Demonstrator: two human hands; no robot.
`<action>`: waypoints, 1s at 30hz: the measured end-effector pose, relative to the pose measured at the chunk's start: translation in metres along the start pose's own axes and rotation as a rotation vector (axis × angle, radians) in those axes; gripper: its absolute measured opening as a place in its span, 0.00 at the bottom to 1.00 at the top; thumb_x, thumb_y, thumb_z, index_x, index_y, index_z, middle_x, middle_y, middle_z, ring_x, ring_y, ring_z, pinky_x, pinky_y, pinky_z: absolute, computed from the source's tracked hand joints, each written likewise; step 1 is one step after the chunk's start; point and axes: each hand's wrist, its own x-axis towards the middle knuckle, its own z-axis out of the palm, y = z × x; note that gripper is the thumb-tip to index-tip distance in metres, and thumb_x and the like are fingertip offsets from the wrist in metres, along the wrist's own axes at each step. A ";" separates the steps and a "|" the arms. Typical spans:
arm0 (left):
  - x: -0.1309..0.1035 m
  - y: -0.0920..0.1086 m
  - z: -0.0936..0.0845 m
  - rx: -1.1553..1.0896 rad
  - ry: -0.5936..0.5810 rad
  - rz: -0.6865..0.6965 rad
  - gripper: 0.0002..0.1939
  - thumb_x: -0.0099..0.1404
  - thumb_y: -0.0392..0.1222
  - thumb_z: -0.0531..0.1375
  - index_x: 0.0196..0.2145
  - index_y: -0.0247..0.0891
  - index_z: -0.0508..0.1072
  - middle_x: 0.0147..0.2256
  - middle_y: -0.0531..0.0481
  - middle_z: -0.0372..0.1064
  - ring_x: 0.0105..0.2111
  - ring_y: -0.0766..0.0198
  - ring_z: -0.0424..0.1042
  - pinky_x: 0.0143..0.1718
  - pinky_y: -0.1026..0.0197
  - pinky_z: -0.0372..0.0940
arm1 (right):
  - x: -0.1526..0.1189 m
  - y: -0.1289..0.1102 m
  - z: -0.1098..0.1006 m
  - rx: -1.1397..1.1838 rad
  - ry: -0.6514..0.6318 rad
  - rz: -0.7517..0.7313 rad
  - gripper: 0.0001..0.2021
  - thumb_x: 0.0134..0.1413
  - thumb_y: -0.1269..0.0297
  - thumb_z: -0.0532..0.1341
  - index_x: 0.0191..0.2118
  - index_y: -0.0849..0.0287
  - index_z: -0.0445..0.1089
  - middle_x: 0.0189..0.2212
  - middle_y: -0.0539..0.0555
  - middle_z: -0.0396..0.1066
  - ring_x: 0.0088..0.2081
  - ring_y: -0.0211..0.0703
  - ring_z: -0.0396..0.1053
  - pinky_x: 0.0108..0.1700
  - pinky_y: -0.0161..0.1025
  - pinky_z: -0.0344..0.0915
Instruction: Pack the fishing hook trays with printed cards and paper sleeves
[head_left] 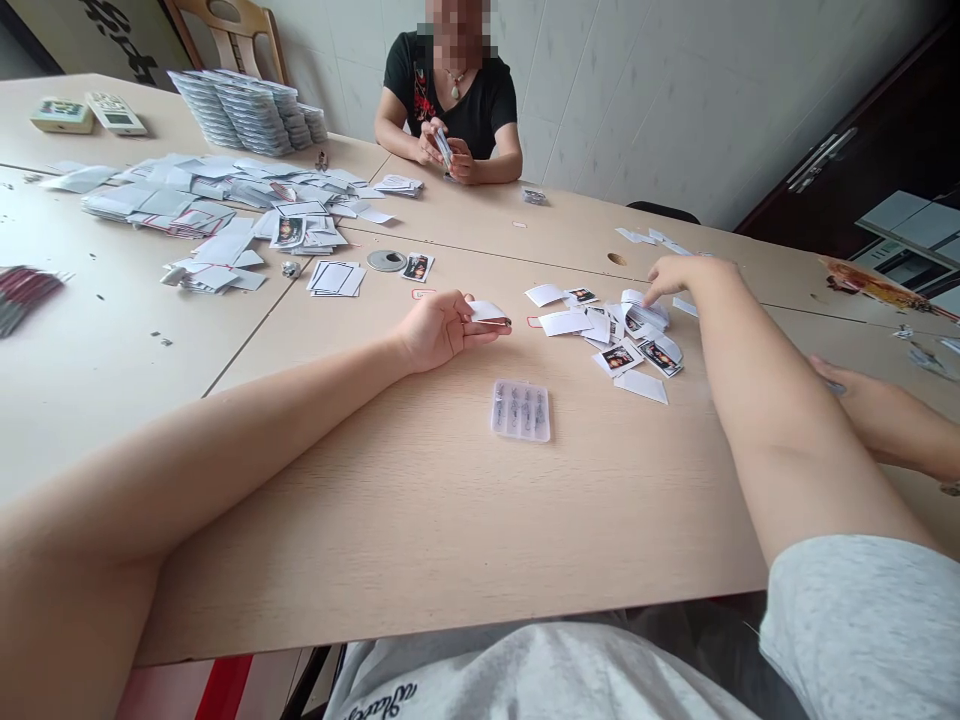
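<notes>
My left hand (442,335) is turned palm up above the table, its fingers closed on a small folded white card (489,312). To the right my right hand (675,278) reaches down to a loose pile of small printed cards (619,358), white on one side with dark pictures on the other. Its fingertips are at a curled white card (634,298) on top of the pile; their grip is partly hidden. Nearer to me, between the hands, lies a clear plastic box (520,411) with compartments of small dark pieces.
A co-worker (450,100) sits opposite, holding a small packet. Another person's hand (847,385) rests at right, beside my forearm. Heaped white cards (187,195) and stacked clear packs (251,110) stand at left. A round metal disc (386,261) lies near my left hand.
</notes>
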 end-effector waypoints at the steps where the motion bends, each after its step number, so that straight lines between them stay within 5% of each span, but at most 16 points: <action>1: 0.000 0.000 0.000 0.000 -0.001 0.000 0.04 0.46 0.33 0.55 0.24 0.34 0.62 0.35 0.36 0.75 0.43 0.49 0.75 0.49 0.53 0.67 | 0.000 -0.005 -0.010 -0.020 -0.057 0.052 0.17 0.28 0.63 0.74 0.27 0.70 0.75 0.36 0.72 0.73 0.38 0.54 0.69 0.36 0.53 0.56; 3: -0.001 0.001 0.002 0.005 -0.003 0.001 0.04 0.46 0.33 0.55 0.23 0.35 0.62 0.35 0.37 0.75 0.42 0.50 0.75 0.49 0.53 0.66 | -0.006 -0.018 -0.030 -0.043 -0.120 0.116 0.22 0.34 0.60 0.72 0.36 0.73 0.74 0.42 0.76 0.70 0.42 0.55 0.68 0.37 0.51 0.57; 5: -0.002 0.001 0.004 0.014 0.000 0.006 0.03 0.46 0.33 0.55 0.23 0.35 0.62 0.34 0.37 0.76 0.42 0.50 0.76 0.50 0.53 0.66 | -0.020 -0.034 -0.045 -0.018 -0.031 0.038 0.25 0.43 0.58 0.68 0.43 0.75 0.72 0.46 0.76 0.67 0.46 0.54 0.66 0.39 0.48 0.58; 9: -0.005 0.000 0.008 0.052 0.015 0.044 0.02 0.47 0.34 0.53 0.22 0.34 0.64 0.34 0.39 0.76 0.41 0.52 0.76 0.51 0.54 0.64 | -0.071 -0.080 -0.045 0.167 0.354 -0.362 0.18 0.55 0.64 0.59 0.50 0.69 0.69 0.46 0.67 0.69 0.47 0.49 0.66 0.48 0.46 0.59; 11: -0.005 -0.002 0.009 0.087 0.020 0.074 0.02 0.48 0.35 0.53 0.22 0.34 0.64 0.34 0.39 0.76 0.40 0.53 0.76 0.51 0.55 0.64 | -0.101 -0.105 -0.031 0.269 0.409 -0.540 0.14 0.57 0.67 0.55 0.47 0.64 0.70 0.43 0.62 0.71 0.43 0.48 0.68 0.49 0.46 0.60; 15: -0.005 -0.009 0.010 0.138 0.067 0.181 0.05 0.49 0.36 0.55 0.20 0.35 0.60 0.30 0.45 0.74 0.37 0.54 0.77 0.46 0.54 0.66 | -0.151 -0.137 0.009 0.398 0.356 -0.753 0.17 0.56 0.67 0.53 0.51 0.59 0.66 0.46 0.60 0.69 0.47 0.53 0.67 0.50 0.50 0.62; 20: -0.006 -0.013 0.011 0.248 0.131 0.266 0.06 0.48 0.33 0.56 0.19 0.36 0.58 0.26 0.49 0.71 0.33 0.58 0.76 0.37 0.58 0.67 | -0.174 -0.146 0.045 0.482 0.343 -0.734 0.26 0.58 0.61 0.52 0.62 0.58 0.54 0.58 0.60 0.61 0.59 0.55 0.56 0.59 0.53 0.52; 30: -0.012 -0.016 0.011 0.374 0.037 0.356 0.04 0.51 0.35 0.56 0.21 0.35 0.64 0.25 0.51 0.67 0.30 0.65 0.69 0.35 0.61 0.65 | -0.179 -0.148 0.057 0.583 0.181 -0.787 0.24 0.61 0.57 0.50 0.62 0.54 0.56 0.60 0.55 0.60 0.61 0.50 0.55 0.62 0.51 0.46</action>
